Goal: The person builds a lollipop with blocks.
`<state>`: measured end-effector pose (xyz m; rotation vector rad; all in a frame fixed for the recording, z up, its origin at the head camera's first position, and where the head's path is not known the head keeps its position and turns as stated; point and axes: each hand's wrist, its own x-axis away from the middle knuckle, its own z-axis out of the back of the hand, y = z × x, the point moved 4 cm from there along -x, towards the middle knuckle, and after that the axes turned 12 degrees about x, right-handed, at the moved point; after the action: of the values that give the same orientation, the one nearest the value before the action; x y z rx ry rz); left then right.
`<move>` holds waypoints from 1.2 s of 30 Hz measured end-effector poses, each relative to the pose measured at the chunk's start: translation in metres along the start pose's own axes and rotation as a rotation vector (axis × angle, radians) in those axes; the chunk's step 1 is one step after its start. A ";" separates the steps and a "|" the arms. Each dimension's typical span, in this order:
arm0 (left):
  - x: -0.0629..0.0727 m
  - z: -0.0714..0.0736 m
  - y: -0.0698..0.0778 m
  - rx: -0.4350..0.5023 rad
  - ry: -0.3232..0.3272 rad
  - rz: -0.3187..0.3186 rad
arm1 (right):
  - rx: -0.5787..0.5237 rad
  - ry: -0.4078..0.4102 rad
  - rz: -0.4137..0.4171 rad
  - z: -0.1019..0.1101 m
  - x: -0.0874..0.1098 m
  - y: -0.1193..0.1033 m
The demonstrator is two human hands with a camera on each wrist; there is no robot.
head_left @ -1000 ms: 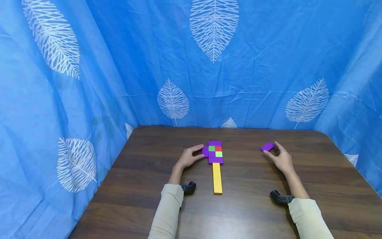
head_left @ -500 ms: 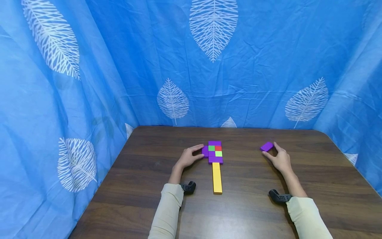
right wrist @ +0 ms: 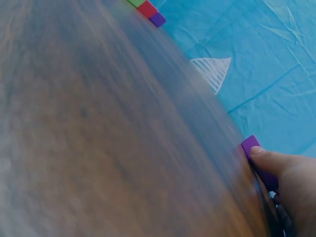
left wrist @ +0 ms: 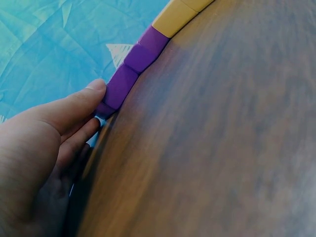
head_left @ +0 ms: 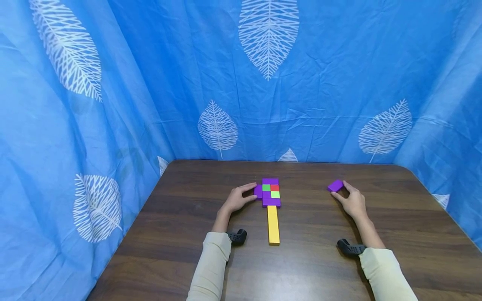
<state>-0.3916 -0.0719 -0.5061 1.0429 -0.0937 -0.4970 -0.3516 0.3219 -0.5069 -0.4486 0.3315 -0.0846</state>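
Note:
Flat coloured blocks lie joined on the table in the head view. Purple blocks form the top (head_left: 270, 181) and bottom (head_left: 271, 202), with a green block (head_left: 266, 187), a red block (head_left: 275, 188), a light green block (head_left: 275, 195) and another purple piece between. A yellow strip (head_left: 273, 225) extends toward the person. My left hand (head_left: 235, 200) pinches a purple block (head_left: 258, 191) by its ends against the pattern's left side; the left wrist view shows the thumb (left wrist: 96, 91) at its corner. Off to the right, my right hand (head_left: 355, 202) holds a separate purple block (head_left: 335, 185) between thumb and fingers.
The brown wooden table (head_left: 301, 267) ends at a blue curtain (head_left: 320, 92) with white leaf prints, which hangs behind and at both sides. A black device is strapped on each wrist, the left one (head_left: 238, 237) near the yellow strip.
My right hand has shifted slightly left with its purple block. The left hand and the joined blocks stay in place.

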 end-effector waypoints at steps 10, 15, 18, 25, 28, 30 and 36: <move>0.001 0.001 0.000 0.006 0.006 -0.020 | 0.010 -0.059 0.010 0.005 0.007 -0.011; 0.001 0.001 -0.001 0.006 0.006 -0.026 | 0.000 -0.128 0.063 0.005 0.009 -0.023; 0.001 0.001 0.000 0.011 0.005 -0.020 | -0.010 -0.144 0.114 0.005 0.010 -0.033; 0.001 0.000 0.000 0.005 0.007 -0.014 | -0.059 -0.101 0.224 0.004 0.013 -0.061; 0.001 0.000 -0.001 -0.002 0.006 -0.012 | -0.091 -0.082 0.246 0.001 0.012 -0.075; 0.001 -0.001 -0.001 -0.007 0.005 -0.011 | -0.119 -0.080 0.256 -0.001 0.011 -0.084; 0.001 -0.001 -0.001 -0.008 0.007 -0.010 | -0.175 -0.114 0.299 -0.011 0.006 -0.104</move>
<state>-0.3909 -0.0716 -0.5079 1.0374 -0.0805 -0.5023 -0.3504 0.2228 -0.4718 -0.5695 0.2918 0.2624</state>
